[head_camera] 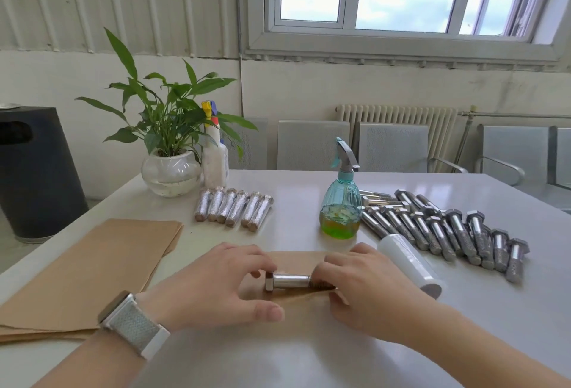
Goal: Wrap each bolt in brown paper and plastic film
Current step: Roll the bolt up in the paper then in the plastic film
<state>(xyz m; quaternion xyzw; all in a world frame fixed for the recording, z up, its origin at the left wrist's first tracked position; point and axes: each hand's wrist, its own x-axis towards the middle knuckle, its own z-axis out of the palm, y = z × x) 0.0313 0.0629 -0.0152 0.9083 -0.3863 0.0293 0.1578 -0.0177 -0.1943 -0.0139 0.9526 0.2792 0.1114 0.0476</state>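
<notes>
At table centre, L hand [216, 282] & R hand [355, 288] flank one bolt [290, 281] lying crosswise on a brown paper sheet [296, 259]. L fingertips pinch the hex head; R fingers curl over the threaded end. Film roll [409, 264] just R of R hand. Bare bolts pile [438, 227] beyond it, R side. Spray bottle [340, 202] behind the sheet. Six wrapped bolts [233, 208] in a row, rear L. Paper stack [92, 267] far L. Table [293, 356] white.

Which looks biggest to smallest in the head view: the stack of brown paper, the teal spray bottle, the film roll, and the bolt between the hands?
1. stack of brown paper
2. teal spray bottle
3. film roll
4. bolt
The roll and bolt are close.
</notes>
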